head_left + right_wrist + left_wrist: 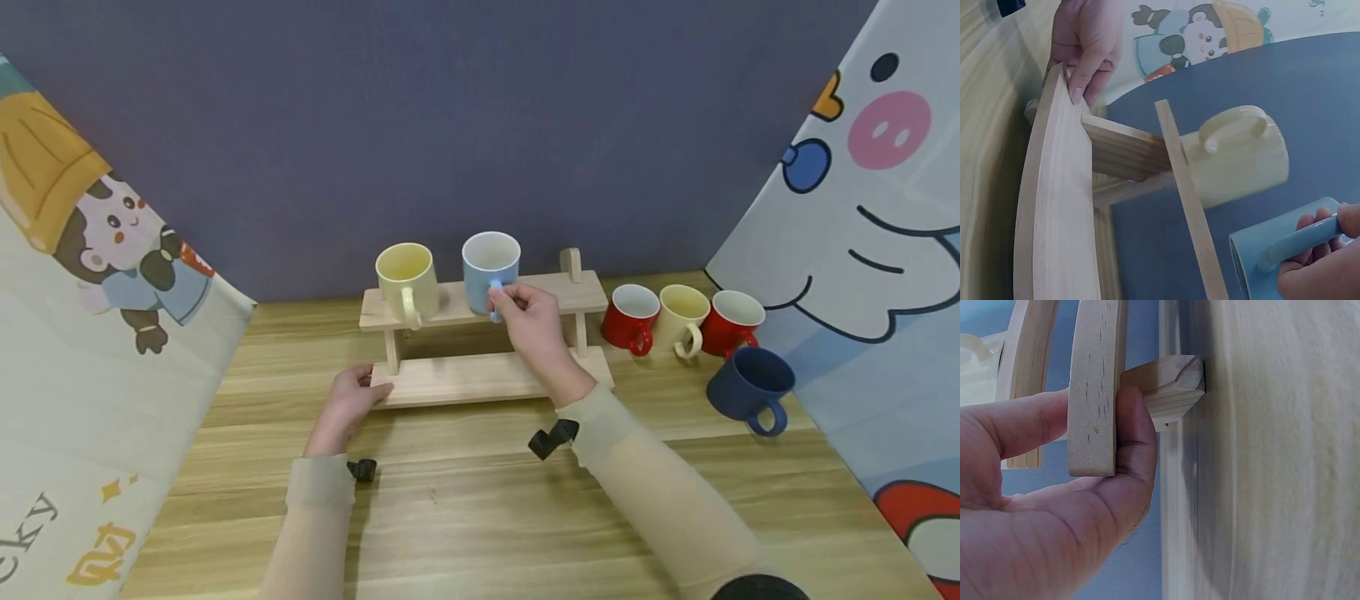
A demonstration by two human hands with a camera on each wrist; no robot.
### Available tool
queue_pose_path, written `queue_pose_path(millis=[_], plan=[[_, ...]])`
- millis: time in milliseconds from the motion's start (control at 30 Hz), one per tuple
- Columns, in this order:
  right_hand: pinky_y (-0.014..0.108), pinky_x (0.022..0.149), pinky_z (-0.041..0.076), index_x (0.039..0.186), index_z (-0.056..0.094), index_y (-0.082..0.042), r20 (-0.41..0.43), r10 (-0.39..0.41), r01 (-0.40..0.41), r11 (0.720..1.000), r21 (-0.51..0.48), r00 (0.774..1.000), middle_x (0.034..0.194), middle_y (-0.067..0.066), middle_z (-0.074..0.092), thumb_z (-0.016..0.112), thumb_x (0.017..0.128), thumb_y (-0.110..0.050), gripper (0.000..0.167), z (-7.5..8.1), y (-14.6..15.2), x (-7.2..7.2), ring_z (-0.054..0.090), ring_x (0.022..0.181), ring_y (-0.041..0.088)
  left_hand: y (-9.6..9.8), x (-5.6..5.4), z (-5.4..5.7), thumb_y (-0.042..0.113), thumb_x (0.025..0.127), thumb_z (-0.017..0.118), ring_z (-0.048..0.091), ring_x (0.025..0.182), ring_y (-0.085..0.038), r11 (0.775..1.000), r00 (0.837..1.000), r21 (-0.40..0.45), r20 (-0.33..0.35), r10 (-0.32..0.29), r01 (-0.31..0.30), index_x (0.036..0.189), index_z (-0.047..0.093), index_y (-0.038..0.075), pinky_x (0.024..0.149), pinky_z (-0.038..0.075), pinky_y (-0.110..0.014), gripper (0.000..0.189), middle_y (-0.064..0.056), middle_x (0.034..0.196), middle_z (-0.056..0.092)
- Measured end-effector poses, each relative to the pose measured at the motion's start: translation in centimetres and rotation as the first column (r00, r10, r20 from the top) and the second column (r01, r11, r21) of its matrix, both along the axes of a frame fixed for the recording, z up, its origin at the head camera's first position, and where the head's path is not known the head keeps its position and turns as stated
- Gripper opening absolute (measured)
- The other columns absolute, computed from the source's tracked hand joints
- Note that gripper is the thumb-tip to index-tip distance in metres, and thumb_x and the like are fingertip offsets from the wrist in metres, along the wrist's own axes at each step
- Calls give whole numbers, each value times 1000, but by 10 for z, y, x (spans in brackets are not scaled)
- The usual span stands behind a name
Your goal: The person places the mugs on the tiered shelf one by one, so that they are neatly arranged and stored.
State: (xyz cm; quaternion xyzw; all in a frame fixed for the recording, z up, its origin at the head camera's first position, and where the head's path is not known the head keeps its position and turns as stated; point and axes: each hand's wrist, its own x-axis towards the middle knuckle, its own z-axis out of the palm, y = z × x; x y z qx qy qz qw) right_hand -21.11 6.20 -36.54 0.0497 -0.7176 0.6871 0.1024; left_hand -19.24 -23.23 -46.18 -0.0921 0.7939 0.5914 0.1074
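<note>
A light blue mug is held over the middle of the upper board of a two-tier wooden rack. My right hand pinches its handle between thumb and fingers. In the right wrist view a narrow gap shows between the mug's base and the board. Left of it, a pale yellow mug stands upright on the upper board, handle facing me. My left hand grips the left end of the lower board, thumb on top and fingers curled beneath.
Right of the rack stand a red mug, a second yellow mug and another red mug in a row. A dark blue mug is in front of them. A dark wall panel rises behind the rack.
</note>
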Motion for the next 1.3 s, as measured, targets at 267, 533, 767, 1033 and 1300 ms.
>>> queue_pose_path(millis=[267, 533, 767, 1033, 1300], plan=[[30, 71, 44, 90, 72, 4, -9, -2, 1, 1000, -23, 1000, 87, 13, 69, 68, 101, -17, 23, -4, -20, -10, 54, 79, 17, 0, 1, 2, 3, 101, 63, 53, 106, -28, 1000, 1000, 6, 12, -6, 6, 148, 32, -18, 82, 54, -27, 60, -25, 127, 48], [30, 72, 46, 91, 73, 2, 15, -5, 5, 1000, -6, 1000, 87, 11, 71, 69, 100, -19, 24, -11, -26, -13, 58, 81, 18, 1, -1, 0, 3, 100, 64, 55, 101, -26, 1000, 1000, -4, 2, -4, 4, 146, 37, -18, 80, 55, -27, 57, -24, 122, 51], [33, 79, 49, 93, 75, 1, 8, 29, -29, 999, -23, 1000, 90, 10, 72, 72, 98, -22, 24, -14, -24, -14, 61, 87, 20, 1, -1, -2, 1, 99, 65, 57, 96, -24, 1000, 1000, 7, -8, 9, -9, 142, 42, -19, 79, 55, -26, 53, -24, 117, 55], [35, 83, 48, 95, 76, 2, 24, 84, -84, 996, -9, 996, 95, 10, 72, 72, 98, -29, 31, -13, -17, -15, 61, 93, 21, 0, -1, -2, 1, 99, 64, 58, 96, -24, 1000, 1000, 2, -6, 13, -13, 142, 42, -19, 80, 55, -27, 53, -24, 118, 55], [36, 85, 52, 108, 75, -2, 40, 103, -104, 994, 17, 994, 107, 9, 70, 74, 96, -32, 32, -14, 3, -8, 64, 100, 22, 1, -1, -2, 0, 99, 64, 58, 95, -23, 1000, 1000, 4, -3, 22, -22, 142, 42, -19, 77, 55, -25, 52, -24, 117, 55]])
